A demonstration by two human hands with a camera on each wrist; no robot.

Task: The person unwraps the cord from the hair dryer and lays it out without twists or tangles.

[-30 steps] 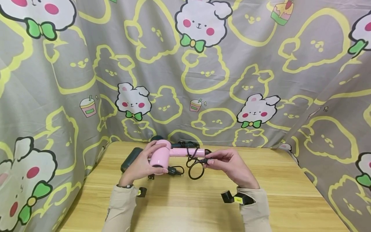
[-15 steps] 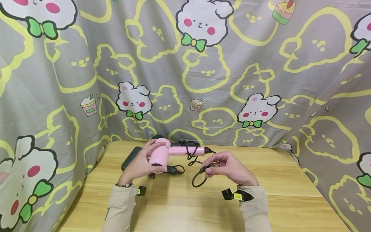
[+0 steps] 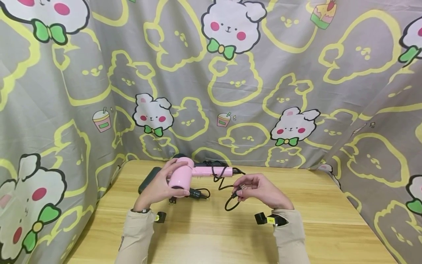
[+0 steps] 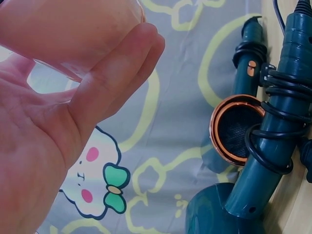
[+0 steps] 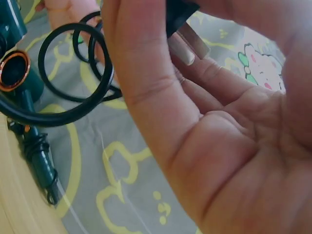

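My left hand [image 3: 156, 189] grips a pink hair dryer [image 3: 182, 178] by its barrel, with the fingers over the top and the thumb beneath. The dryer's handle points right, with a black cord wound around it. In the left wrist view, the pink barrel [image 4: 63, 34] fills the upper left corner. To the right of the handle, my right hand [image 3: 263, 192] pinches the plug end of that cord [image 3: 226, 206], which hangs in a loop. The right wrist view shows the dark plug [image 5: 179, 14] between the fingers, its metal prong sticking out.
Two dark green hair dryers lie on the wooden table [image 3: 211, 234] behind and below the pink one. The nearer dryer [image 4: 265, 165] has its cord wrapped around the handle; the farther one [image 4: 251, 73] lies near the patterned curtain [image 3: 237, 91].
My right hand has drawn the plug end away from the handle, and the cord between them has stretched out. The left hand and the dryer have stayed nearly still.
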